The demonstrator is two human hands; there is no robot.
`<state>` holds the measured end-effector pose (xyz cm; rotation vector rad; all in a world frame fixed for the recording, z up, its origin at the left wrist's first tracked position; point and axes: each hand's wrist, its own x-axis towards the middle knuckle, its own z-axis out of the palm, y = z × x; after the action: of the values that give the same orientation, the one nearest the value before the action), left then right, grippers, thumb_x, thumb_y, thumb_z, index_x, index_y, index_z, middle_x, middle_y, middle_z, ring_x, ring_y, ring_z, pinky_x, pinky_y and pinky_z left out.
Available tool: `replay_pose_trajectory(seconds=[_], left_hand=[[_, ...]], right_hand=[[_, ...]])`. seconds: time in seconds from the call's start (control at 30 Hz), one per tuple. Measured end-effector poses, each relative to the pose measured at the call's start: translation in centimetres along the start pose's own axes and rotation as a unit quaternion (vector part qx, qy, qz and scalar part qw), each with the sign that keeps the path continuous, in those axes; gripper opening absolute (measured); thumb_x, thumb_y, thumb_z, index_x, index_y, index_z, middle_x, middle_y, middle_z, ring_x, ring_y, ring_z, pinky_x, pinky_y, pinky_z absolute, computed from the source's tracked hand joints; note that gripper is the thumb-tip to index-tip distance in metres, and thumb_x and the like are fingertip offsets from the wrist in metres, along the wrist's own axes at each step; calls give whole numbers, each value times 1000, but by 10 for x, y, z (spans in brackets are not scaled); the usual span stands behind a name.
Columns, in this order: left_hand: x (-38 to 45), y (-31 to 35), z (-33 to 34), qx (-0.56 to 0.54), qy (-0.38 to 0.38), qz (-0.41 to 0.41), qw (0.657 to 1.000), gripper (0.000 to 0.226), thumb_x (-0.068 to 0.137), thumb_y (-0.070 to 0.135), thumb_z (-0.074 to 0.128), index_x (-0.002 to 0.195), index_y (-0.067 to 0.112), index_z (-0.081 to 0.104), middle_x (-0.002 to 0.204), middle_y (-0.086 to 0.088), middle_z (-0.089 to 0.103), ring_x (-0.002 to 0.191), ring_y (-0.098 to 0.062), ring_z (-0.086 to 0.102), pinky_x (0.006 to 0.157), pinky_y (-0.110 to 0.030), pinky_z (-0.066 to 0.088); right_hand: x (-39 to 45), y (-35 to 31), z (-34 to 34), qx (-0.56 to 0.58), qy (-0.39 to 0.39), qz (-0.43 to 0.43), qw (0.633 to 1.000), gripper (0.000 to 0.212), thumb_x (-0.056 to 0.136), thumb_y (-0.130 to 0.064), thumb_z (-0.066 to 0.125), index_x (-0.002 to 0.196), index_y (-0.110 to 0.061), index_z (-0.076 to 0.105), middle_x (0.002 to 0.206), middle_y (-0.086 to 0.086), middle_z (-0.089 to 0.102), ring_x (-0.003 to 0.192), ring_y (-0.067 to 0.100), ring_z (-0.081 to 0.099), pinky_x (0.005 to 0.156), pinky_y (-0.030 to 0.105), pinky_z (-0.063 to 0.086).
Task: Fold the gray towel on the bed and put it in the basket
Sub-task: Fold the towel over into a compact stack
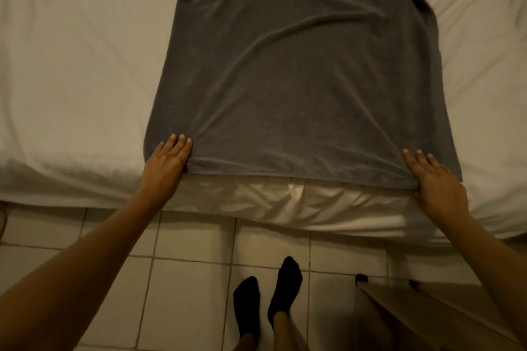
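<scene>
The gray towel lies spread lengthwise on the white bed, its near edge along the mattress edge and its far end bunched at the top of the view. My left hand is on the near left corner, fingers flat on top and thumb hidden beneath the edge, pinching it. Close to the near right corner, my right hand holds the towel the same way, thumb tucked under the hem. No basket is clearly identifiable in view.
I stand on a tiled floor at the bedside, my feet in black socks. A beige flat-topped object sits on the floor at the lower right, close to my right leg. The sheet is wrinkled on both sides of the towel.
</scene>
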<state>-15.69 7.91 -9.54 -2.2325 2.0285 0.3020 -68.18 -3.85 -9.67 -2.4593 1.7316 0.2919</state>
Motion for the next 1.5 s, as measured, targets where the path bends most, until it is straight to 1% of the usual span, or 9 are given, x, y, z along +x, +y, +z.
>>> replay_pose_trajectory(seconds=[0.33,0.5,0.77,0.87,0.93,1.0,1.1,1.27,1.5], left_hand=[[-87,-5,-9,41,-32,15,999,73,62,-10,78,129,-3,51,130,-24,55,120,-42,52,100,-52,40],[-131,-3,-33,29,-45,-9,999,65,74,-8,68,135,0,45,137,-21,49,129,-39,45,108,-47,32],[-184,-2,-53,31,-91,-26,995,67,71,-12,65,134,3,47,135,-17,53,128,-32,48,111,-46,27],[-162,-3,-64,50,-83,-27,995,78,61,-15,70,134,0,46,133,-19,55,123,-33,52,117,-36,-3],[-139,-4,-73,61,-78,-29,995,82,60,-13,73,135,-1,43,135,-21,53,124,-35,51,113,-32,-18],[-112,-1,-88,57,-70,-51,995,80,69,-8,67,142,1,33,144,-20,42,133,-32,41,109,-32,-27],[-67,7,-101,29,-39,-86,995,74,88,6,53,148,8,11,156,-13,18,145,-24,17,101,-30,-36],[17,24,-124,33,-32,-121,992,68,95,18,45,150,12,6,158,-8,10,147,-19,8,116,-49,-4],[134,-8,-130,33,-3,-173,984,55,94,13,41,146,9,24,153,-12,29,143,-28,23,115,-56,4]], right_hand=[[-72,-20,-13,-35,-83,10,996,92,63,7,68,145,-15,31,140,20,45,127,37,44,97,49,44],[-118,-38,-42,-27,-98,15,995,83,73,3,65,146,-16,30,143,17,43,130,35,42,99,47,42],[-172,-47,-63,-30,-159,8,987,84,79,3,50,148,-24,13,152,8,31,137,26,32,107,38,35],[-156,-49,-79,-60,-155,-7,986,86,76,1,58,148,-23,16,152,14,28,139,31,28,106,43,35],[-136,-47,-87,-80,-135,-25,987,92,57,-1,77,140,-21,42,147,23,33,134,39,34,96,54,41],[-111,-45,-95,-95,-125,-35,987,91,46,-2,84,130,-23,56,146,25,33,132,41,35,94,59,39],[-66,-46,-105,-61,-97,-16,993,85,58,-11,82,135,-25,49,152,24,18,140,40,19,105,59,25],[20,-41,-128,1,-66,37,997,77,70,-11,73,139,-27,42,155,23,7,143,37,6,111,56,14],[140,-3,-150,6,7,81,997,59,81,-14,62,137,-23,46,153,26,12,142,39,5,111,58,7]])
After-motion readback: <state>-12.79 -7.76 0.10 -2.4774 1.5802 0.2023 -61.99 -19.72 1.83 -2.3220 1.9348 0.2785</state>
